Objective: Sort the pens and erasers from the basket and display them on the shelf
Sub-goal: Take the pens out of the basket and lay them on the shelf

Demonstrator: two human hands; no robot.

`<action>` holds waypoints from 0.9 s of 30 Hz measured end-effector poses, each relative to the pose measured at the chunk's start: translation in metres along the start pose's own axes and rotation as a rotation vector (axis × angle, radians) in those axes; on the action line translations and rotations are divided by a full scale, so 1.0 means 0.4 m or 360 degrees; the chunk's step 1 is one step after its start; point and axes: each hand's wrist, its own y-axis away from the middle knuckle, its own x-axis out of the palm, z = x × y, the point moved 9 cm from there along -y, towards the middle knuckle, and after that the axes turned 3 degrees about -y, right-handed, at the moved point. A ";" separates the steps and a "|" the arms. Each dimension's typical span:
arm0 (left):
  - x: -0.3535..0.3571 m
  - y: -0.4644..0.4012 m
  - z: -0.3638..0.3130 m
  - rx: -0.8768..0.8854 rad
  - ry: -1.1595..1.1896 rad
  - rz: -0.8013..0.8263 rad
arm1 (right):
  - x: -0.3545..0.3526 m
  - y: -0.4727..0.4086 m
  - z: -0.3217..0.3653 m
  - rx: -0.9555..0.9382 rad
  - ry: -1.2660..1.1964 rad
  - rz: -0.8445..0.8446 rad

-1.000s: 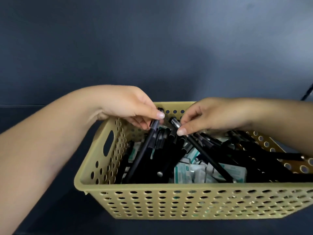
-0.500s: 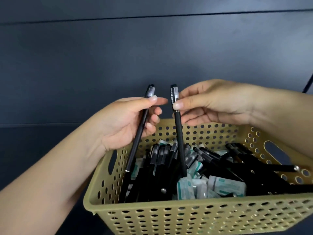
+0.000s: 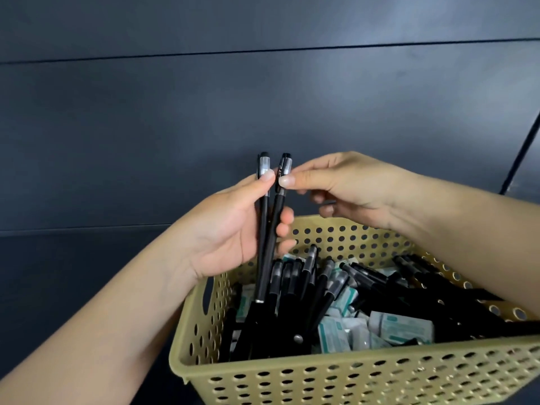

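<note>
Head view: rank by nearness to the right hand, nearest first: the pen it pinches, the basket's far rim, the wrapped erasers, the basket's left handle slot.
1. Pen, pinched by right hand.
2. Far rim, just below the hand.
3. Wrapped erasers, lower right, in the basket.
4. Handle slot, far left wall.

Before us we see a dark blue-grey panelled wall (image 3: 204, 127), matte and softly lit towards the upper right. We can make out a thin horizontal seam (image 3: 263, 51) crossing it high up, and a dark slanted line (image 3: 523, 150) runs down along the right edge.
</note>
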 end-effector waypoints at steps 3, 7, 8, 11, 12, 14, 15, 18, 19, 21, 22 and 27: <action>-0.005 0.003 0.002 0.0008 -0.0025 0.0006 | -0.002 -0.006 -0.019 0.0041 0.0000 0.0039; -0.013 0.008 0.001 0.0031 -0.0056 0.0003 | 0.005 -0.003 -0.036 0.0127 0.0097 0.0257; -0.019 0.007 0.002 0.0028 -0.0086 -0.0024 | 0.007 0.002 -0.040 0.0151 0.0151 0.0333; -0.036 0.006 0.008 0.0013 -0.0208 -0.0139 | 0.009 0.023 -0.077 0.0236 0.0441 0.0534; -0.039 0.007 0.011 0.0004 -0.0243 -0.0164 | 0.013 0.029 -0.093 0.0220 0.0587 0.0611; -0.041 0.008 0.013 -0.0014 -0.0285 -0.0187 | 0.032 0.042 -0.116 0.0087 0.0919 0.0799; -0.040 0.009 0.014 -0.0022 -0.0295 -0.0187 | 0.045 0.051 -0.128 0.0036 0.1046 0.0900; -0.041 0.008 0.017 -0.0068 -0.0318 -0.0188 | 0.079 0.076 -0.146 -0.0004 0.1214 0.1112; -0.040 0.009 0.020 -0.0088 -0.0331 -0.0186 | 0.087 0.080 -0.149 -0.0009 0.1244 0.1148; -0.036 0.010 0.021 -0.0111 -0.0357 -0.0171 | 0.097 0.084 -0.151 -0.0053 0.1295 0.1184; -0.035 0.012 0.021 -0.0112 -0.0366 -0.0171 | 0.102 0.084 -0.151 -0.0086 0.1309 0.1192; -0.038 0.018 0.015 -0.0098 -0.0407 -0.0188 | 0.112 0.082 -0.137 -0.0205 0.1320 0.1175</action>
